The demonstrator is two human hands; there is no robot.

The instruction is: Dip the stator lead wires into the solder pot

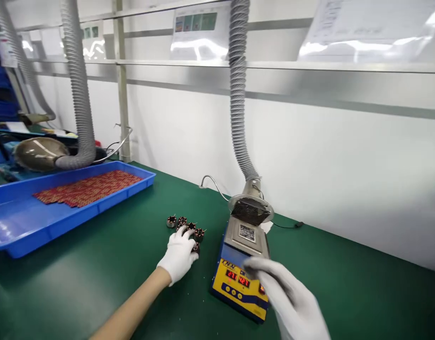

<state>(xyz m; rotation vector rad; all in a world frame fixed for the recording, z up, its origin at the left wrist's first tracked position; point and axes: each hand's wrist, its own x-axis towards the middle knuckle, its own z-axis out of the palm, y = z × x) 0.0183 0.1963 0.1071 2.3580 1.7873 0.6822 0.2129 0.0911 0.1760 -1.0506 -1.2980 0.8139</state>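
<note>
My left hand [180,253], in a white glove, reaches down onto a cluster of small motor stators [191,226] with dark cores and copper windings on the green table. Its fingers curl over the near ones, and one motor stator [196,247] sits between thumb and fingers. Blurred by motion, my white-gloved right hand [288,293] is in front of the yellow and blue solder pot [243,283]. Thumb and fingers there are pinched together; whatever they hold is hidden. The pot's red digits are lit, and a QR-code label [247,233] lies on its metal top.
A fume hood [251,208] on a grey flexible duct [238,89] hangs just behind the pot. On the left, a blue tray [107,203] carries many reddish flat pieces [89,188]. Another duct [77,85] stands beyond it. A white wall [345,165] closes off the table's back.
</note>
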